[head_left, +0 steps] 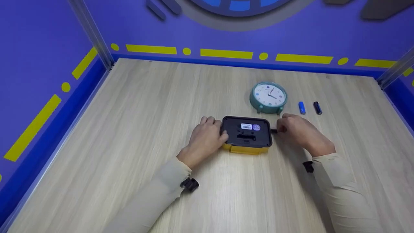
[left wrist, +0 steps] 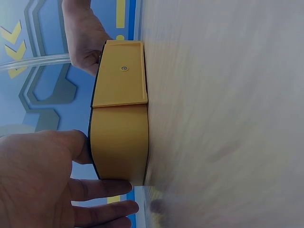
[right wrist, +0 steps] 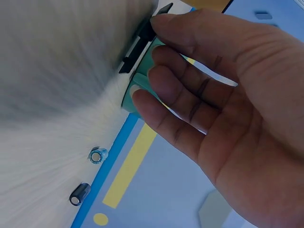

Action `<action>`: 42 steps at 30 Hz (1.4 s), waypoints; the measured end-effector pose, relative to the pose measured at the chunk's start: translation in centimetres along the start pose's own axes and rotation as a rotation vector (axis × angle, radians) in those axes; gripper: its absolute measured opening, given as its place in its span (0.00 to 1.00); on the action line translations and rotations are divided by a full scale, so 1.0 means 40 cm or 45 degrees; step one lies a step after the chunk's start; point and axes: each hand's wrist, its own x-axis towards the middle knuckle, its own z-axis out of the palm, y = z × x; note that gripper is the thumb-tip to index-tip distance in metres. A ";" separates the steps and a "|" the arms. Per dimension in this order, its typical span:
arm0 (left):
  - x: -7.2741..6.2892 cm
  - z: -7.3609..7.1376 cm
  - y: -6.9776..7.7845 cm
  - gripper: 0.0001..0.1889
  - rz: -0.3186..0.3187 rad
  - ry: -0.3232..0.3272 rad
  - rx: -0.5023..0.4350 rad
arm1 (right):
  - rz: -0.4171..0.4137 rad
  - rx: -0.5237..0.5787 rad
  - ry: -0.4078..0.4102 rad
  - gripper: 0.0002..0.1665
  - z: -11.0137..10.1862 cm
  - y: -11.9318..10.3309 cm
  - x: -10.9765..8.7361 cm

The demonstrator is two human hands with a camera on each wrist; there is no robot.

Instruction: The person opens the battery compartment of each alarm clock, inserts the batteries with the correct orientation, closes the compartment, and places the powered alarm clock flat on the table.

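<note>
A yellow rectangular case with a black back panel [head_left: 233, 127] lies back side up on the table, showing an open battery slot and two small labels. At its left end my left hand [head_left: 206, 136] grips it, thumb over the top edge and fingers along the side; the left wrist view shows the yellow wall [left wrist: 119, 137] between thumb and fingers. Just off the right end, my right hand [head_left: 295, 129] pinches a thin black battery cover [right wrist: 137, 50] between thumb and forefinger. The other fingers of that hand are bent loosely.
A round green alarm clock [head_left: 270, 95] lies face up behind the case. To its right are a blue battery [head_left: 301, 107] and a black battery [head_left: 318, 107]. Blue printed walls [head_left: 226, 38] border the wooden table [head_left: 155, 106] at the back and sides.
</note>
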 end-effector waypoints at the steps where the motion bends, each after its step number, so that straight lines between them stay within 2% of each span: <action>1: 0.000 0.001 -0.001 0.22 0.003 0.003 0.000 | -0.002 0.002 0.002 0.09 0.001 0.001 0.000; 23: 0.014 -0.005 0.002 0.22 0.015 -0.001 0.002 | 0.058 0.033 -0.035 0.06 -0.009 0.009 0.003; 37: 0.004 0.002 0.001 0.20 0.030 0.048 -0.002 | -0.007 0.050 0.043 0.05 -0.001 0.006 -0.003; 42: 0.000 0.004 0.001 0.20 0.024 0.055 -0.005 | 0.072 0.079 0.030 0.06 -0.004 -0.001 -0.002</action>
